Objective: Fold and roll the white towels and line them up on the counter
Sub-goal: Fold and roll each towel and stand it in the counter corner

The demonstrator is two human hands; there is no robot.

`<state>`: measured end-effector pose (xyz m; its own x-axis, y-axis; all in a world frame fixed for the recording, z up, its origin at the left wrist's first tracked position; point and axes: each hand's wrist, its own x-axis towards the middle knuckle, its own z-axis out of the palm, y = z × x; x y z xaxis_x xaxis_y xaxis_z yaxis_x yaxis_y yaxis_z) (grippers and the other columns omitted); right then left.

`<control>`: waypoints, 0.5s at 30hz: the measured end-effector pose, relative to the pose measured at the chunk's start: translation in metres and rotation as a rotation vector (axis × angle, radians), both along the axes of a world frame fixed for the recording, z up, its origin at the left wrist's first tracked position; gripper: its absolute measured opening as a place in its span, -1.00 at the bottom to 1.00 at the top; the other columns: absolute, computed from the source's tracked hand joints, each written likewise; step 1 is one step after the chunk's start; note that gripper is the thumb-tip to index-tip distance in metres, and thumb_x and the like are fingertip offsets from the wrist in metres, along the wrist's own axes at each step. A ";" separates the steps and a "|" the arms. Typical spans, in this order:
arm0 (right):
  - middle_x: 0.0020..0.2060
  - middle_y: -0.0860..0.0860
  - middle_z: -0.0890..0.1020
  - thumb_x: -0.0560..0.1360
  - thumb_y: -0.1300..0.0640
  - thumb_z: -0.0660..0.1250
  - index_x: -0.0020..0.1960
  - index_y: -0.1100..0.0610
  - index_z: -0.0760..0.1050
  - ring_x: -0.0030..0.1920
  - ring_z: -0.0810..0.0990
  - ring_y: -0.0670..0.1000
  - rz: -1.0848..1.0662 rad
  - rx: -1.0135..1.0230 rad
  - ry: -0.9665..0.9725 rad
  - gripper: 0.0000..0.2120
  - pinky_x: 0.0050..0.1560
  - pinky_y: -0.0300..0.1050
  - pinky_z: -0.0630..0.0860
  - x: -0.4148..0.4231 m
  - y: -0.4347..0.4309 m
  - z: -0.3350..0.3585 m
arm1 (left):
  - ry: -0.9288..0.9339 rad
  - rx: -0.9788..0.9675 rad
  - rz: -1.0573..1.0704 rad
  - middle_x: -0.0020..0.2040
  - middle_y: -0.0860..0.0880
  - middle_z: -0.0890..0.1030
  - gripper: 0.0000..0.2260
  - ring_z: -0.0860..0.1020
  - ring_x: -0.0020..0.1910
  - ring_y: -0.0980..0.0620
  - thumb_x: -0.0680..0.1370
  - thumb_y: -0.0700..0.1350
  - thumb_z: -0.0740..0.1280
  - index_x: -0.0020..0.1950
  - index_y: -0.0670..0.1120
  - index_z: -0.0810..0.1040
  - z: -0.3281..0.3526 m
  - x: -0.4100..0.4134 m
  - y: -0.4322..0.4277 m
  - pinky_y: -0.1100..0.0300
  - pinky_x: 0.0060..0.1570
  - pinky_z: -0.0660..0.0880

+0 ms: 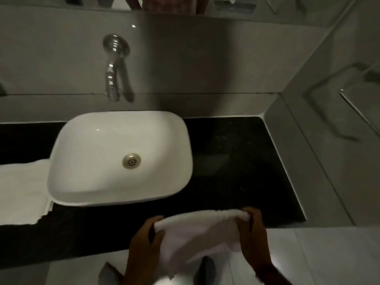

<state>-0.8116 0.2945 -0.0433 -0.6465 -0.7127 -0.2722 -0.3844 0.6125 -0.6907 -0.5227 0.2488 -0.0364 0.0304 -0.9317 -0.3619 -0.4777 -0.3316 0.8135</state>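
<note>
I hold a white towel (pixel 197 235) stretched between both hands, just in front of the black counter (pixel 236 161). My left hand (pixel 144 241) pinches its left top corner and my right hand (pixel 251 229) pinches its right top corner. The cloth hangs down loosely below my hands. A second white towel (pixel 20 192) lies spread flat on the counter at the far left, beside the basin.
A white oval basin (pixel 119 157) with a metal drain sits on the counter, with a chrome wall tap (pixel 114 66) above it. Grey tiled walls close the back and right side. The pale floor shows below the counter's front edge.
</note>
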 end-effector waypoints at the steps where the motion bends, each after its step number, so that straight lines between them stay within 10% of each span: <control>1: 0.04 -0.13 0.59 0.64 -0.02 0.32 0.15 -0.36 0.38 0.02 0.62 -0.07 0.067 -0.067 -0.092 -0.77 -0.14 -0.21 0.51 -0.024 -0.005 -0.008 | -0.004 -0.009 -0.044 0.11 0.00 0.68 -0.72 0.63 0.13 -0.09 0.51 0.06 0.41 0.22 0.09 0.61 -0.010 -0.023 -0.009 -0.04 0.15 0.54; 10: 0.42 0.15 0.48 0.61 0.18 0.40 0.48 0.03 0.30 0.40 0.48 0.22 0.117 -0.021 -0.212 -0.51 0.36 0.19 0.47 -0.150 -0.075 -0.065 | -0.184 -0.059 0.019 0.49 -0.05 0.48 -0.57 0.47 0.43 -0.15 0.66 -0.09 0.29 0.52 0.13 0.35 -0.070 -0.168 -0.071 -0.08 0.41 0.42; 15: 0.50 0.08 0.39 0.63 0.01 0.32 0.50 0.03 0.36 0.49 0.35 0.19 0.329 -0.001 0.360 -0.54 0.48 0.20 0.32 -0.153 -0.082 -0.068 | -0.629 -0.278 -0.192 0.66 -0.06 0.11 -0.28 0.19 0.59 -0.18 0.54 -0.18 0.33 0.63 0.12 0.10 -0.071 -0.211 -0.067 -0.21 0.46 0.31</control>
